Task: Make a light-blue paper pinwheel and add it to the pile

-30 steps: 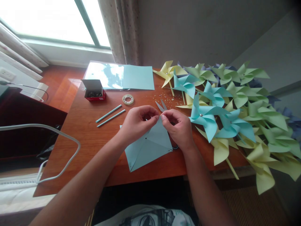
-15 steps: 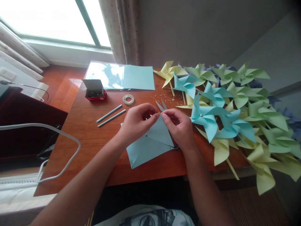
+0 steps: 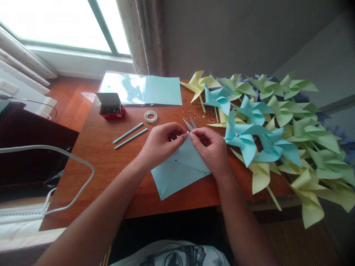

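A square sheet of light-blue paper [image 3: 181,176] lies at a slant in front of me, with cut lines running in from its corners and small dark holes in it. My left hand [image 3: 166,144] pinches the sheet's far corner between thumb and fingers. Close against it, my right hand [image 3: 211,147] is closed on the same corner, thumb tip nearly meeting the left one. Something tiny and pale shows at the fingertips, too small to name. Just beyond them the blades of a pair of scissors [image 3: 189,123] stick out; their handles are hidden.
Finished paper pinwheels [image 3: 251,142] crowd the table's right side. Farther left are two blue paper sticks [image 3: 130,138], a tape roll [image 3: 151,116], a red open box [image 3: 112,111] of small dark pieces, and a pack of blue paper [image 3: 163,90]. Crumbs [image 3: 198,115] lie behind the scissors.
The blue sheet has turned slightly, its near corner shifting right. A dark scissor handle that showed by its right edge is now covered. Both hands keep nearly the same place.
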Demonstrator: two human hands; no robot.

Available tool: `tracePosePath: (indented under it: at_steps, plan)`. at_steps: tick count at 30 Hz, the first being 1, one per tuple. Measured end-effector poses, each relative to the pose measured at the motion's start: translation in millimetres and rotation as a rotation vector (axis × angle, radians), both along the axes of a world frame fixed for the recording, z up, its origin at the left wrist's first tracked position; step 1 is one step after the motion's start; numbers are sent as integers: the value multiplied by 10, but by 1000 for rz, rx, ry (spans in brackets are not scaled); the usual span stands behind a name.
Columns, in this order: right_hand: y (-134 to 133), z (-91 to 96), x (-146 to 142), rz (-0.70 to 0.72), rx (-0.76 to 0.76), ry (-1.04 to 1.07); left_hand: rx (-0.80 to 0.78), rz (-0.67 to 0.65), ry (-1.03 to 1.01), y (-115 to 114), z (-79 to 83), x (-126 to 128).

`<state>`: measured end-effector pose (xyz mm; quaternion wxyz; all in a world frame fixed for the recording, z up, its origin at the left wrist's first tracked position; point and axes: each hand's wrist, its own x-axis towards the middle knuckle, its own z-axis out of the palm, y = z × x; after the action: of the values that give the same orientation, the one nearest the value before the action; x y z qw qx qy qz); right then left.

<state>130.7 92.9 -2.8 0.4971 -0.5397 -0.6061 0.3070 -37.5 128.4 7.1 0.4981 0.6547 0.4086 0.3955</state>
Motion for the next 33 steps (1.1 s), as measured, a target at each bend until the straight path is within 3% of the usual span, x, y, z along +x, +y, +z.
tracePosePath:
  at_steps: [10,33]
  plan:
    - [-21,13,-17,13,46,-34,35,80,68,-28,37,23]
    - [-36,49,-23,-22,145,-176,164,124,103,-63,25,37]
